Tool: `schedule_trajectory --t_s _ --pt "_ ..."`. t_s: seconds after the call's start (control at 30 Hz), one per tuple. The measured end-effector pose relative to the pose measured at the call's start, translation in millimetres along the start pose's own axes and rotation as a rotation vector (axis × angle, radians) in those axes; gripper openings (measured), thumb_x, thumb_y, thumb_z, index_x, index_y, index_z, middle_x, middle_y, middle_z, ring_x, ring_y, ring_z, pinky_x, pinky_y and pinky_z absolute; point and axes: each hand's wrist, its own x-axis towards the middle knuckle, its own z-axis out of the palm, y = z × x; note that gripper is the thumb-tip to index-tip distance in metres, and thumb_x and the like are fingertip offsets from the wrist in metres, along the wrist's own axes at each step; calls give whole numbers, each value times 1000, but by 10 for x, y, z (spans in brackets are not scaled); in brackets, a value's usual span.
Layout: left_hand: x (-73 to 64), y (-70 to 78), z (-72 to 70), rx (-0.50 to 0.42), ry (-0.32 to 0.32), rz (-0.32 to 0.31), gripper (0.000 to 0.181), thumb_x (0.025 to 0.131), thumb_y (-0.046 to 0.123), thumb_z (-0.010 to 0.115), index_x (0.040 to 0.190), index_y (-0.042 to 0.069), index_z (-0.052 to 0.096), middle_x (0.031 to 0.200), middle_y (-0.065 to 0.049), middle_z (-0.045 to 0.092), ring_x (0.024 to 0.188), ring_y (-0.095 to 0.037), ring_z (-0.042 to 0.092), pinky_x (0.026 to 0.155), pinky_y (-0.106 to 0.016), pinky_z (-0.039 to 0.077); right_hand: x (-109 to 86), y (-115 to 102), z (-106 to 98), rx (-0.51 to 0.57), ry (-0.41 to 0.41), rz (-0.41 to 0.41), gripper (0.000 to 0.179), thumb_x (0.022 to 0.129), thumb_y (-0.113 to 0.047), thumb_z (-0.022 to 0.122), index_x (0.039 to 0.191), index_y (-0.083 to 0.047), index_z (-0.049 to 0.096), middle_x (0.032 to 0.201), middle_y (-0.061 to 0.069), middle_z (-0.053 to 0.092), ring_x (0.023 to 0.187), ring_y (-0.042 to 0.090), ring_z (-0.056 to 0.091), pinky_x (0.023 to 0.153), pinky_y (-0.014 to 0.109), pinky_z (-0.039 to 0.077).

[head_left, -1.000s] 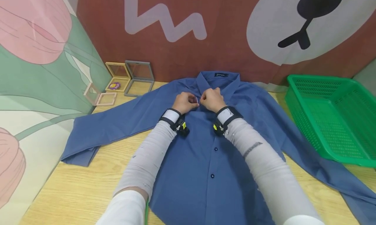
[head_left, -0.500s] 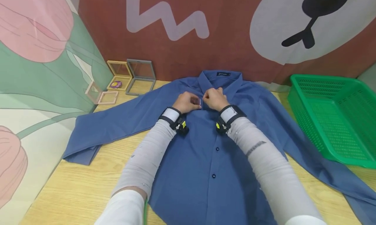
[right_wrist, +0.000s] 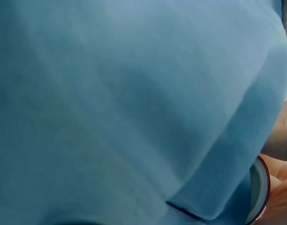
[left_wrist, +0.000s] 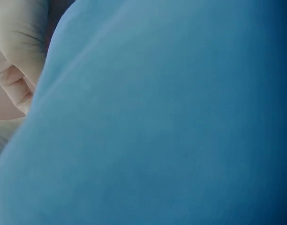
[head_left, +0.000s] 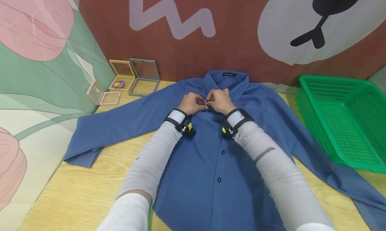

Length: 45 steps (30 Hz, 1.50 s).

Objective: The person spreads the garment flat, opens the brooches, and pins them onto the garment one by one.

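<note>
A blue button-up shirt (head_left: pixel 193 150) lies spread front side up, its collar at the back wall. Over the upper chest my left hand (head_left: pixel 192 103) pinches a small round badge (head_left: pixel 204 102) between thumb and fingers. My right hand (head_left: pixel 220 101) meets it from the other side, thumb and index fingertips pinching at the badge's edge. In the right wrist view the badge (right_wrist: pixel 260 190) shows a pale back and dark red rim beside fingers. Raised shirt cloth (left_wrist: pixel 157 117) fills most of the left wrist view and hides the fingertips.
Back left stand open display frames: a yellow one (head_left: pixel 130 85) holding a purple badge (head_left: pixel 119 84), a grey one (head_left: pixel 156 85) and a pale pink one (head_left: pixel 118 98). A green plastic basket (head_left: pixel 337 124) stands at the right, close to a shirt sleeve (head_left: pixel 325 170).
My right fingertips drew slightly away from the badge half a second ago and now are back against it. The left hand keeps its hold; the shirt lies as before.
</note>
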Motion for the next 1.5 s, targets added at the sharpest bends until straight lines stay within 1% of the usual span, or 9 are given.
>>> schedule_trajectory --t_s 0.1,0.2,0.37,0.47,0.7,0.93,1.3,1.4,1.5 --pt "20 -20 15 9 12 -3 35 85 29 80 114 9 75 107 -9 76 99 -24 70 88 -36 55 -3 14 15 27 -5 22 26 93 -7 64 117 -7 56 104 16 70 130 40 36 105 59 37" --pt "30 -35 25 5 18 -12 36 84 29 81 113 9 75 105 -9 76 98 -24 70 86 -36 56 -7 27 24 58 -28 51 37 93 -5 61 127 -11 47 102 14 70 132 38 34 109 58 31" --pt "33 -44 29 -19 22 -15 35 84 28 81 113 9 75 104 -9 76 97 -24 70 86 -36 55 -10 22 30 91 -48 92 46 95 -5 59 136 -13 40 103 11 70 132 35 35 110 58 26" --pt "36 -57 32 -23 24 1 35 84 28 81 112 9 75 103 -8 76 96 -23 70 86 -36 55 -8 20 37 90 -45 96 48 95 -6 61 136 -12 40 104 11 72 131 36 36 110 59 25" --pt "23 -67 27 -23 10 49 24 85 25 79 104 10 76 100 -7 77 94 -21 71 88 -35 53 22 34 69 88 -38 107 52 92 -10 68 136 -10 41 107 14 73 131 38 38 110 61 26" --pt "1 -31 16 32 19 81 19 87 24 78 99 9 76 97 -7 77 90 -21 71 83 -35 54 54 39 86 92 -30 109 51 92 -10 67 136 -10 42 107 13 73 130 36 39 109 60 27" --pt "-18 -17 60 32 32 49 18 88 24 77 100 10 76 98 -7 76 92 -21 71 84 -35 54 70 62 110 71 -64 106 54 93 -14 67 139 -10 39 108 14 70 129 36 39 108 57 29" --pt "-3 -30 93 34 41 43 24 88 25 77 107 10 76 101 -7 77 94 -21 71 86 -35 54 65 86 140 67 -66 107 55 93 -14 66 140 -10 38 106 15 69 131 37 37 108 57 29" --pt "11 -43 106 37 47 40 27 87 26 78 110 10 76 103 -7 77 96 -20 71 88 -34 55 67 102 168 63 -57 101 56 93 -15 66 142 -11 38 105 15 68 132 37 36 108 57 28"
